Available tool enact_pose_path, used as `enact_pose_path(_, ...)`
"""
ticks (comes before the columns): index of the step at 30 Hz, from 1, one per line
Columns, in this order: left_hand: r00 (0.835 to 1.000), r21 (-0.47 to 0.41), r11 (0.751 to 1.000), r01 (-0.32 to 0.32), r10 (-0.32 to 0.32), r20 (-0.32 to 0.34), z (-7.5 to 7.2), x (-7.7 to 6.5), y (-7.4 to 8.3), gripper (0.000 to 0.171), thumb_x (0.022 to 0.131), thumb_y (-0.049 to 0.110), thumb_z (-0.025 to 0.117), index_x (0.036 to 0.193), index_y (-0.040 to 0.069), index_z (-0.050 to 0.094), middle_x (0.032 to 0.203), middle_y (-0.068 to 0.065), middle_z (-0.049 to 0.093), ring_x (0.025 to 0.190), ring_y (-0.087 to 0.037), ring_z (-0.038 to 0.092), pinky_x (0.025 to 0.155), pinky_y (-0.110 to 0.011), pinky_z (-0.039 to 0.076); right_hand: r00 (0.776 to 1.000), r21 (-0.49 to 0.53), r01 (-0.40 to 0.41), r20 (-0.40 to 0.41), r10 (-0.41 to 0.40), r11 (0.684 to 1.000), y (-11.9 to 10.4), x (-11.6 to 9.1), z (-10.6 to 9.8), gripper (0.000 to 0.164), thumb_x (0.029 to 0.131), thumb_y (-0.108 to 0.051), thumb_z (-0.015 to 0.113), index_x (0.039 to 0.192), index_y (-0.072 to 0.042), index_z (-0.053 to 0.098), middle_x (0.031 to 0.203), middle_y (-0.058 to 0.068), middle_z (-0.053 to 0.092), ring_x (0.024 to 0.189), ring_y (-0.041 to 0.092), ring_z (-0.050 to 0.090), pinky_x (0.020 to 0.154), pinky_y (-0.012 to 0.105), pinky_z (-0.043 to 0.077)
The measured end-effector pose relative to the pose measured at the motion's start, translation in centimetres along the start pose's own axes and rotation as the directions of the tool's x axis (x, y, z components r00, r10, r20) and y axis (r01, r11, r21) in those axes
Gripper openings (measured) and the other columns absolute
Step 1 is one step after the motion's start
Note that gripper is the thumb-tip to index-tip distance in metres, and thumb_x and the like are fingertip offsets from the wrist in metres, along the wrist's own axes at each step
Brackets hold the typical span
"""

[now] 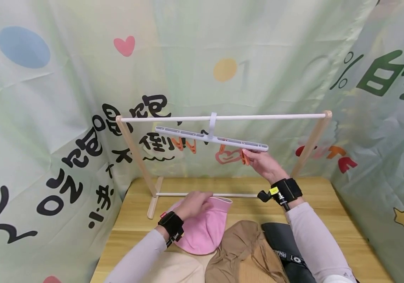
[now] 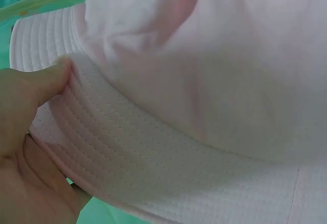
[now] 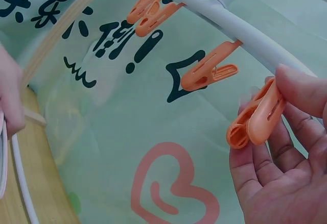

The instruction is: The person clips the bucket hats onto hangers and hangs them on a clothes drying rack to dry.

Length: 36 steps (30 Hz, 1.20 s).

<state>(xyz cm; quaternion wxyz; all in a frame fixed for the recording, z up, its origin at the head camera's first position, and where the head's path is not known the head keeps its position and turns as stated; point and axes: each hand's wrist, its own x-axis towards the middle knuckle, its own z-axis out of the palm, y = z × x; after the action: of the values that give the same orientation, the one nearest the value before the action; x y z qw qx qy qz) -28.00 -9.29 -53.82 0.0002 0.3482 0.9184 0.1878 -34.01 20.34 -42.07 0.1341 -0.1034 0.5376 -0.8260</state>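
Observation:
In the head view my left hand (image 1: 192, 205) grips a pink bucket hat (image 1: 205, 232) just in front of the rack. Its stitched brim (image 2: 112, 127) lies between thumb and fingers in the left wrist view. My right hand (image 1: 266, 166) is raised at the right end of a pale clip hanger (image 1: 237, 142). Between its thumb and fingers it pinches an orange clothespin (image 3: 265, 114), right below the hanger bar. Further orange clothespins (image 3: 212, 67) hang along the same bar. The hanger tilts down toward the right, hooked over a white rail (image 1: 272, 116).
Wooden uprights (image 1: 134, 151) carry the rail at both ends, and a lower white rod (image 1: 173, 194) runs near the tabletop (image 1: 131, 232). A brown hat (image 1: 237, 243), a cream hat (image 1: 177, 269) and a black item with a lettered band (image 1: 276, 236) lie in front. Printed cloth surrounds the table.

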Motion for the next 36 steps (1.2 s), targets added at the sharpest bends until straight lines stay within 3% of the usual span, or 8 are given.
enact_pose_path(3, 1.0, -0.037, 0.999, 0.006, -0.006, -0.009, -0.7, -0.3, 0.2, 0.017, 0.101, 0.022, 0.072, 0.093, 0.016, 0.059, 0.067, 0.009, 0.046, 0.062, -0.009, 0.049, 0.061, -0.026, 0.045, 1.0, -0.013, 0.005, 0.01, -0.005, 1.0, 0.1, -0.1, 0.0, 0.024, 0.105, -0.002, 0.06, 0.105, -0.015, 0.079, 0.094, 0.001, 0.076, 0.07, 0.011, 0.061, 0.07, 0.021, 0.051)
enact_pose_path(8, 0.999, -0.117, 0.993, 0.032, -0.036, -0.039, -2.3, -0.6, 0.7, 0.008, 0.101, 0.016, 0.071, 0.102, 0.015, 0.063, 0.073, 0.007, 0.055, 0.063, -0.008, 0.052, 0.06, -0.024, 0.048, 1.0, -0.03, -0.01, -0.011, 0.01, 0.999, 0.1, -0.2, -0.1, 0.022, 0.105, -0.004, 0.06, 0.108, -0.014, 0.079, 0.098, 0.0, 0.078, 0.075, 0.011, 0.063, 0.071, 0.021, 0.049)
enact_pose_path(12, 0.996, -0.15, 0.987, 0.053, -0.063, -0.065, -3.7, -0.4, 1.4, 0.005, 0.102, 0.017, 0.069, 0.106, 0.016, 0.067, 0.071, 0.007, 0.055, 0.059, -0.007, 0.05, 0.054, -0.024, 0.045, 0.999, -0.018, -0.024, -0.023, 0.023, 1.0, 0.0, -0.3, -0.2, 0.02, 0.106, -0.004, 0.06, 0.108, -0.012, 0.078, 0.097, 0.0, 0.078, 0.079, 0.011, 0.065, 0.071, 0.022, 0.05)
enact_pose_path(18, 0.983, -0.105, 0.994, 0.038, -0.056, -0.176, -4.6, 0.1, 2.0, 0.009, 0.102, 0.02, 0.069, 0.108, 0.015, 0.066, 0.064, 0.007, 0.045, 0.056, -0.007, 0.047, 0.054, -0.026, 0.044, 1.0, -0.004, -0.011, 0.0, 0.011, 1.0, 0.0, -0.5, -0.3, 0.022, 0.106, -0.002, 0.058, 0.106, -0.011, 0.078, 0.091, 0.0, 0.077, 0.074, 0.012, 0.064, 0.071, 0.023, 0.05)
enact_pose_path(21, 0.975, -0.137, 0.99, 0.042, -0.071, -0.212, -5.0, 0.3, 2.4, 0.012, 0.103, 0.02, 0.069, 0.111, 0.013, 0.065, 0.065, 0.007, 0.047, 0.056, -0.008, 0.048, 0.055, -0.026, 0.045, 1.0, -0.017, -0.005, -0.007, 0.005, 1.0, 0.1, -0.5, -0.2, 0.02, 0.106, -0.003, 0.059, 0.106, -0.011, 0.078, 0.088, 0.001, 0.076, 0.069, 0.013, 0.061, 0.067, 0.022, 0.049)
enact_pose_path(25, 0.966, -0.218, 0.974, 0.055, -0.107, -0.234, -5.5, 0.4, 2.9, 0.008, 0.104, 0.018, 0.066, 0.11, 0.013, 0.063, 0.068, 0.005, 0.053, 0.055, -0.007, 0.048, 0.052, -0.025, 0.045, 0.999, -0.023, -0.013, -0.032, 0.013, 1.0, 0.4, -0.5, 0.0, 0.017, 0.104, -0.005, 0.062, 0.113, -0.008, 0.076, 0.092, 0.001, 0.078, 0.07, 0.013, 0.063, 0.068, 0.022, 0.05)
enact_pose_path(30, 0.963, -0.328, 0.943, 0.048, -0.131, -0.236, -5.9, 0.7, 3.7, 0.005, 0.107, 0.015, 0.061, 0.108, 0.013, 0.056, 0.077, 0.001, 0.06, 0.058, -0.008, 0.055, 0.05, -0.024, 0.05, 0.998, 0.005, -0.013, -0.056, 0.013, 1.0, 0.8, -0.4, 0.5, 0.017, 0.104, -0.004, 0.062, 0.109, -0.011, 0.077, 0.091, 0.001, 0.077, 0.073, 0.012, 0.067, 0.07, 0.022, 0.053)
enact_pose_path(36, 0.951, -0.425, 0.905, 0.034, -0.16, -0.266, -5.9, 1.7, 4.8, 0.005, 0.109, 0.015, 0.055, 0.111, 0.012, 0.052, 0.084, -0.005, 0.064, 0.062, -0.011, 0.061, 0.047, -0.026, 0.052, 0.996, -0.024, 0.059, -0.07, -0.061, 0.998, 0.9, -0.3, 0.9, 0.017, 0.104, -0.002, 0.062, 0.103, -0.011, 0.077, 0.086, 0.002, 0.075, 0.068, 0.013, 0.063, 0.071, 0.023, 0.052)
